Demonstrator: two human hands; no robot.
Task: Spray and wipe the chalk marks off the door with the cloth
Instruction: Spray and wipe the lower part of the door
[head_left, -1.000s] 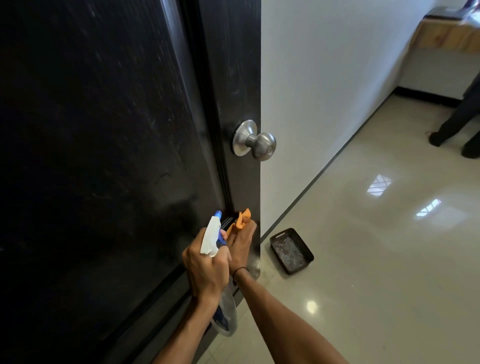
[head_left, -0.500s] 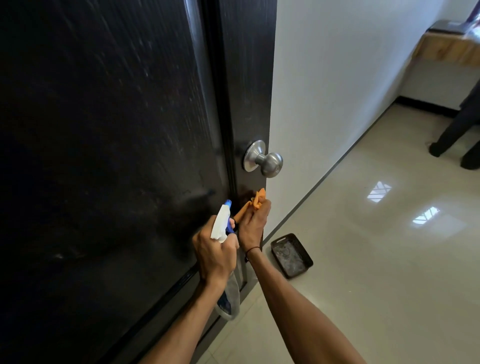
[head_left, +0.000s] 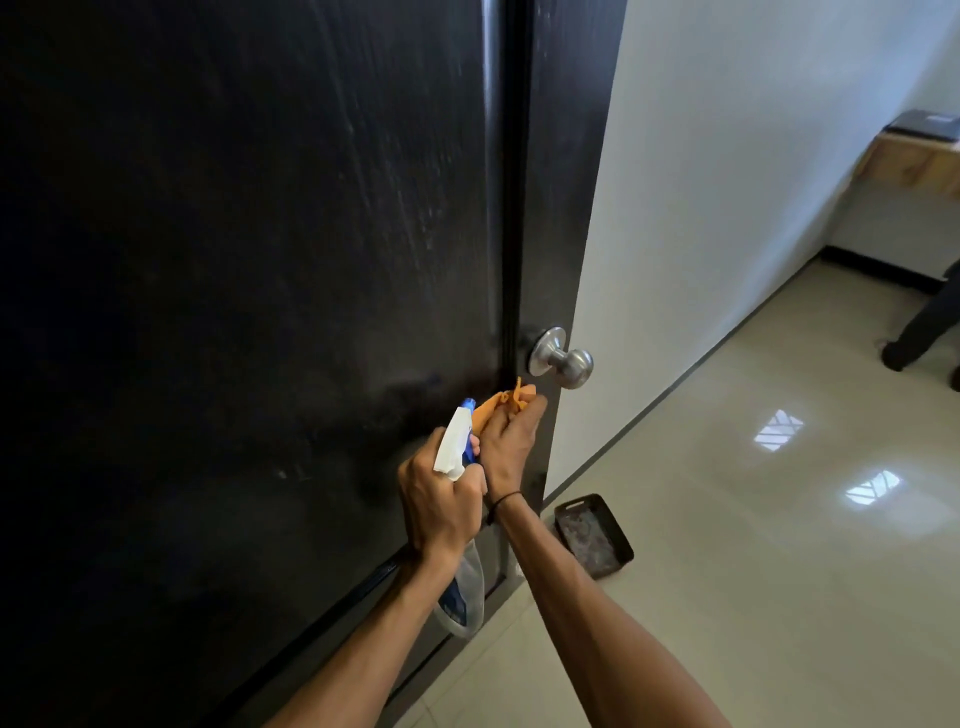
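Glossy floor (head_left: 727, 571), black tray (head_left: 595, 540) beside door (head_left: 260, 260)

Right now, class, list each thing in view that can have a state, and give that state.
Door: shut, smeared with pale streaks.
Spray bottle: upright, gripped by the left hand.
Orange cloth: bunched, pressed to the door by the right hand.
Door knob: untouched.
Black tray: on the floor, beside the wall.
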